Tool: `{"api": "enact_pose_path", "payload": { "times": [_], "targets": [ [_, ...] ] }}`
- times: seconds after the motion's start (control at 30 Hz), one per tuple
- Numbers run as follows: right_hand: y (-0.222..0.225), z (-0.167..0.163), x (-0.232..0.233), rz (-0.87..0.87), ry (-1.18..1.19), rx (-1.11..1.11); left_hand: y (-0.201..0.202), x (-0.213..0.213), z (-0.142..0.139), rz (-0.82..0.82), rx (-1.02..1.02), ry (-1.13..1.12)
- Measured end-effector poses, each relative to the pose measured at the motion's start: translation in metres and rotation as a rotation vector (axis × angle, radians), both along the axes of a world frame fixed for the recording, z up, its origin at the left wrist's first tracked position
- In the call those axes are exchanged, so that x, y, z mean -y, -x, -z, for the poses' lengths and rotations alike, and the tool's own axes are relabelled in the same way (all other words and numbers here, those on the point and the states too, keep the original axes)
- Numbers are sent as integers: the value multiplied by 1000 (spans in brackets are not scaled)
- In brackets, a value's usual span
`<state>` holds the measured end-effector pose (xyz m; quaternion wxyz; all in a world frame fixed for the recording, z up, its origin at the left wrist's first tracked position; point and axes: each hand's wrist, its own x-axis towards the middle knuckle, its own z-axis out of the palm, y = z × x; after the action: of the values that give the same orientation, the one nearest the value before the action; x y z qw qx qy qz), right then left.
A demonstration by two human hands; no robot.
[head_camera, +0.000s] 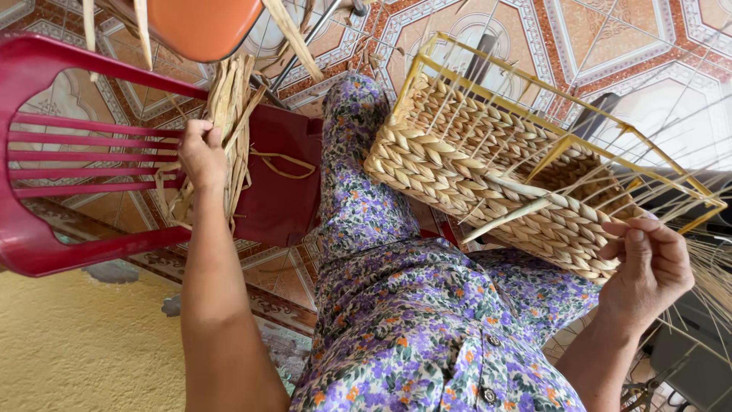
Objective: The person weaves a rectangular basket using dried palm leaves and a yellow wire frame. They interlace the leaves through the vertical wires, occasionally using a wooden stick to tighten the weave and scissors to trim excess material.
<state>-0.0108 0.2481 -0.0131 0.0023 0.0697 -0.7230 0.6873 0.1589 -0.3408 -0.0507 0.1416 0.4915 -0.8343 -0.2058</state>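
Grasping a bundle of dried fibre strands (229, 114), the left hand (202, 152) is closed around it where it lies on the seat of a red plastic chair (46, 198) at the person's left side. The right hand (648, 259) is curled against the near corner of a partly woven basket (488, 183), thumb and fingers pinching the braided edge; whether a loose strand is trapped in that pinch cannot be told. The basket rests tilted across the lap, on flower-patterned clothing (412, 305), between the two hands but closer to the right one. Its braided walls are built on a yellow wire frame (610, 130), whose upper bars stand bare beyond the right hand. A loose flat strand (511, 217) lies across the weave just left of the right hand. To do this step well, in my judgement: separate a single strand from the bundle rather than dragging several; keep the right hand firm on the last braid so the weave does not slacken; hold the basket steady on the lap while the left arm is extended. An orange seat (202, 23) stands beyond the left hand, above a patterned tile floor (625, 46).
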Motion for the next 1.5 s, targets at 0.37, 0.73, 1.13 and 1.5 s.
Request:
{"api": "enact_pose_path", "payload": {
  "times": [0.37, 0.73, 1.13, 1.5],
  "targets": [
    [-3, -23, 31, 38, -23, 14, 8, -8, -51, 452, -479, 356],
    [-32, -56, 88, -277, -66, -56, 102, -165, -120, 1433, -507, 252],
    [-39, -51, 90, -174, -150, -114, 133, -211, -123, 1555, -340, 70],
    [-17, -48, 91, -142, -102, -5, 139, -162, -104, 1516, -319, 98]
  ]
}}
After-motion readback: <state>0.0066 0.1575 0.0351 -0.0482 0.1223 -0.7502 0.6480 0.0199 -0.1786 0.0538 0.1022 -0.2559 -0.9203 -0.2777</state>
